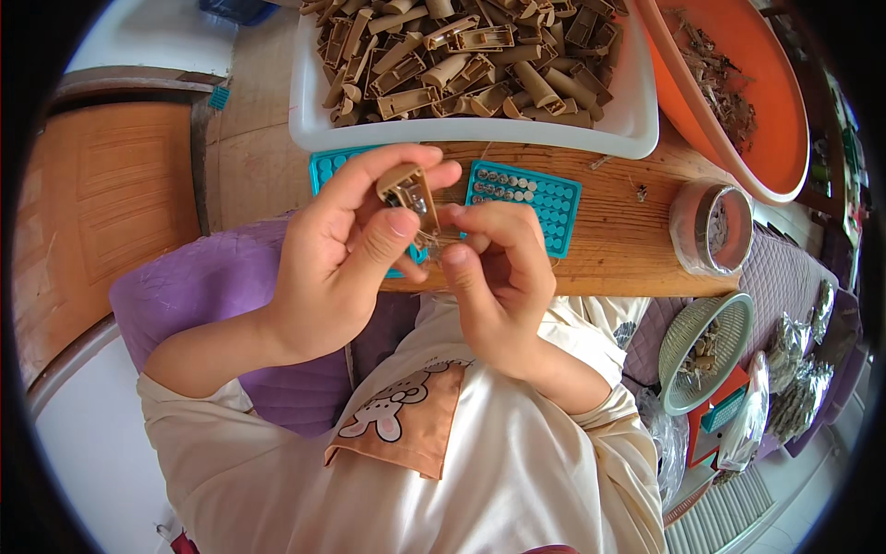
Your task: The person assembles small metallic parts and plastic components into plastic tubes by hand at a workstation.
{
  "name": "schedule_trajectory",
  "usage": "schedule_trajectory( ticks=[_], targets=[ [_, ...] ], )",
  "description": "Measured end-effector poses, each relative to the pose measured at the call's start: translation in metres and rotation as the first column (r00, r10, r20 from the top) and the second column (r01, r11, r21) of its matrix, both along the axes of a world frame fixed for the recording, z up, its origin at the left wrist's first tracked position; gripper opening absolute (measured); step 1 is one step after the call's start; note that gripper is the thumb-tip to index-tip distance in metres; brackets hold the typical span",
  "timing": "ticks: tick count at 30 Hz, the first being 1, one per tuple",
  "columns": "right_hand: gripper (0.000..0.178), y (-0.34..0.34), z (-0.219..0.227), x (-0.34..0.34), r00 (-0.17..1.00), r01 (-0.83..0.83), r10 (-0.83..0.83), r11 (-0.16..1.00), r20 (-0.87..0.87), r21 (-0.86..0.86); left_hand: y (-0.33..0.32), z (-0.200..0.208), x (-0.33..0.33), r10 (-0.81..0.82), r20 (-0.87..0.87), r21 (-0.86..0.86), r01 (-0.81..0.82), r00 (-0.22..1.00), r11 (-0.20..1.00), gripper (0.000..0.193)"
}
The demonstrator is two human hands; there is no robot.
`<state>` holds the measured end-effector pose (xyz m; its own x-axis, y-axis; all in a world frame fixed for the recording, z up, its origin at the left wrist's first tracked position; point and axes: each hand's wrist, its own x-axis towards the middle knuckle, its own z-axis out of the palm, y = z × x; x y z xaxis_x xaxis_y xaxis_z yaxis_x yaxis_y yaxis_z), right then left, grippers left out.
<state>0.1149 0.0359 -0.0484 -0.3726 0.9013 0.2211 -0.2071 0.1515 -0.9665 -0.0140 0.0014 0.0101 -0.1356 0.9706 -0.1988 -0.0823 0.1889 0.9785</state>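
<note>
My left hand (318, 277) holds up a tan plastic casing (406, 189), gripped between thumb and fingers above the table's front edge. The casing is a hollow, half-round shell, its open side facing right, with small metal parts inside. Close against its lower right end, my right hand (503, 291) has thumb and forefinger bent together in a pinch. Thin wire-like strands show by those fingertips; what exactly they grip is too small to tell. Behind the right hand lies a teal tray (556, 208) with rows of round pockets, several holding silver discs. Another teal tray (328, 164) is partly hidden behind my left hand.
A white bin (480, 138) heaped with similar tan casings stands at the wooden table's (609, 249) far side. An orange basin (780, 157) with small parts is at far right, near a plastic-wrapped round container (688, 226). A pale green basket (674, 374) and silvery bags (801, 397) sit lower right.
</note>
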Motion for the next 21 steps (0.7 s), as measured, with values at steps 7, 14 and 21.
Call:
schedule_trajectory(
  ticks=[7, 14, 21],
  targets=[
    [0.033, -0.008, -0.003, -0.010, 0.972, -0.142, 0.053, 0.906, -0.227, -0.398, 0.002, 0.003, -0.002, 0.023, -0.020, 0.018, -0.023, 1.000, 1.000, 0.034],
    [0.035, 0.000, -0.005, -0.005, 0.913, -0.373, 0.202, 0.766, -0.354, -0.524, 0.008, -0.001, -0.005, 0.092, 0.388, -0.162, -0.031, 0.917, 0.986, 0.039],
    [0.039, 0.015, -0.009, 0.001, 0.903, -0.393, 0.238, 0.792, -0.357, -0.468, 0.010, -0.001, -0.005, 0.060, 0.420, -0.241, 0.048, 0.905, 0.969, 0.042]
  ],
)
